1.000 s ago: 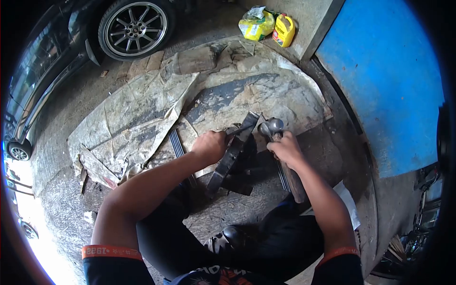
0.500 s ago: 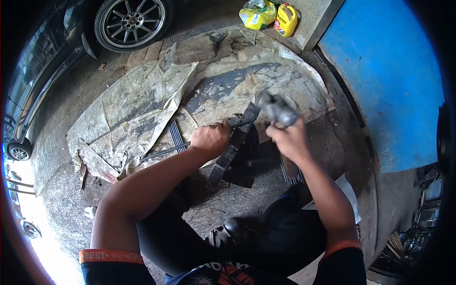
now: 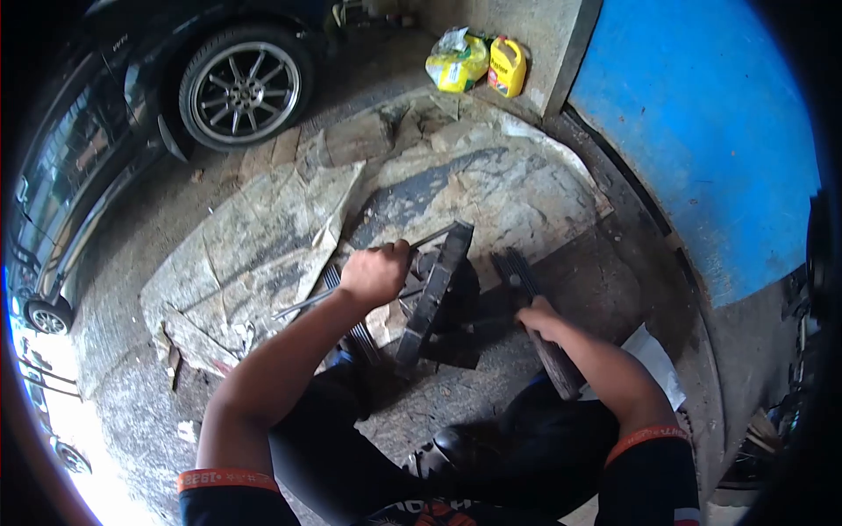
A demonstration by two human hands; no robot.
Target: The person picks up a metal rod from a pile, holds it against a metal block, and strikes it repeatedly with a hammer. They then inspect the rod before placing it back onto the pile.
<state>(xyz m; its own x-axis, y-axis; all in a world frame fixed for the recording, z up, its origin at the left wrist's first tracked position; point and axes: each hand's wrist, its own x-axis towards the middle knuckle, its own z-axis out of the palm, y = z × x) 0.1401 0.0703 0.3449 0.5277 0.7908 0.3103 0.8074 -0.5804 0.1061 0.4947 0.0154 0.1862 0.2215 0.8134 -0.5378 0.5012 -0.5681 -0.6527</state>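
Note:
My left hand [image 3: 375, 275] is closed around a long thin metal rod [image 3: 303, 305], whose far end meets the top of a dark, slanted metal bar [image 3: 436, 294]. A dark round part, partly hidden, lies beside that bar. To the right, my right hand [image 3: 539, 317] is closed on the hammer, which is dark, blurred and hard to make out. Near that hand lies a long ribbed piece [image 3: 556, 366]. Another ribbed strip [image 3: 363, 340] sits below my left forearm and wrist.
A worn, dirty sheet [image 3: 237, 250] covers the floor ahead. A car wheel [image 3: 241, 92] stands at the upper left. Beyond the sheet are a yellow jug [image 3: 506, 67] and a yellow bag [image 3: 458, 63]. A blue panel [image 3: 693, 140] rises on the right.
My right hand has swung down with the hammer, away from the raised position near the bar's top. My left hand and the rod have shifted slightly left, and the camera view has tilted up.

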